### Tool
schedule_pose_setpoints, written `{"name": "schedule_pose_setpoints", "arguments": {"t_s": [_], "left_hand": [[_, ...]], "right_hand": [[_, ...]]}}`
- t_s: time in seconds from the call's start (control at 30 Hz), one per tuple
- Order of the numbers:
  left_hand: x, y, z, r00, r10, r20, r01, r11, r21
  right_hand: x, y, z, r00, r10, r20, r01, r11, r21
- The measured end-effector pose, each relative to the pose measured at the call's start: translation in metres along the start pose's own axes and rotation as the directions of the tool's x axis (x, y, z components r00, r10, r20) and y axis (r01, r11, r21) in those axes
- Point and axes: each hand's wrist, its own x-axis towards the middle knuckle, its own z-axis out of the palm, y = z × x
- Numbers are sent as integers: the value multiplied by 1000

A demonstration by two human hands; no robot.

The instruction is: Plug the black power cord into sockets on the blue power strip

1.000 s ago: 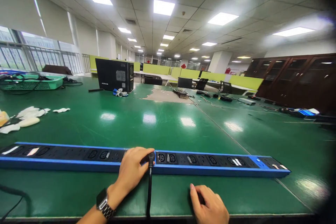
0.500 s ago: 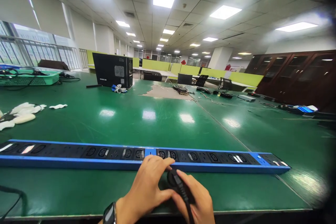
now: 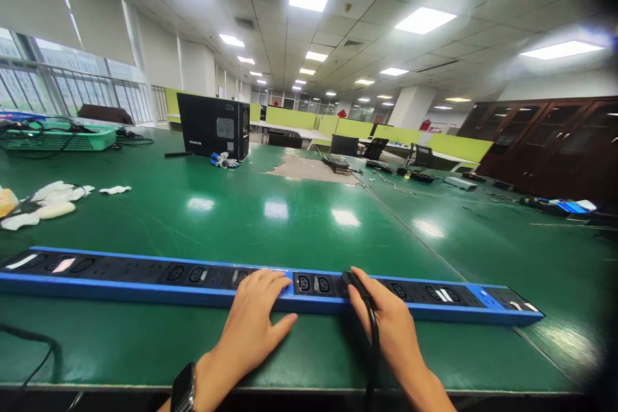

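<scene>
A long blue and black power strip (image 3: 145, 294) lies across the near part of the green table, with rows of sockets facing up. My left hand (image 3: 255, 315), a dark watch at its wrist, rests its fingers on the strip left of the middle; its thumb is spread away in front. Right of the middle, my right hand (image 3: 386, 315) is closed around a black power plug (image 3: 348, 279) held at the strip's sockets. I cannot tell whether the plug is seated. Its thick black cable (image 3: 374, 347) hangs down towards the table's front edge.
White gloves (image 3: 53, 203) lie at the left, near a green basket (image 3: 91, 138) of cables. A black computer case (image 3: 207, 125) stands farther back with a blue and white bundle (image 3: 224, 160) beside it. A loose cable (image 3: 33, 336) lies at the near left.
My right hand has carried the plug from in front of the strip up and right onto its sockets. My left hand has drawn away leftwards and now rests flatter on the strip.
</scene>
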Motion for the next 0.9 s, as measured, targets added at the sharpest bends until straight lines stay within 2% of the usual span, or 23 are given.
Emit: {"name": "schedule_pose_setpoints", "arguments": {"t_s": [0.23,0.43,0.57,0.7,0.77,0.9], "left_hand": [[-1,1,2,1000,-5,-9,5,1000,20],[10,15,3,998,-5,67,7,1000,-25],[25,32,14,991,8,137,2,997,-72],[36,43,27,985,30,172,-16,997,-80],[39,44,30,981,26,190,-12,997,-74],[40,43,31,978,18,208,-1,997,-81]], "right_hand": [[0,9,1,993,-115,-38,112,992,-61],[-1,3,-5,977,-207,-41,188,943,-276],[-2,-3,-10,954,-298,-16,268,879,-395],[5,-10,-12,921,-387,31,365,836,-409],[8,-11,-11,928,-369,53,359,842,-402],[8,-8,-8,954,-298,22,286,889,-359]]}}
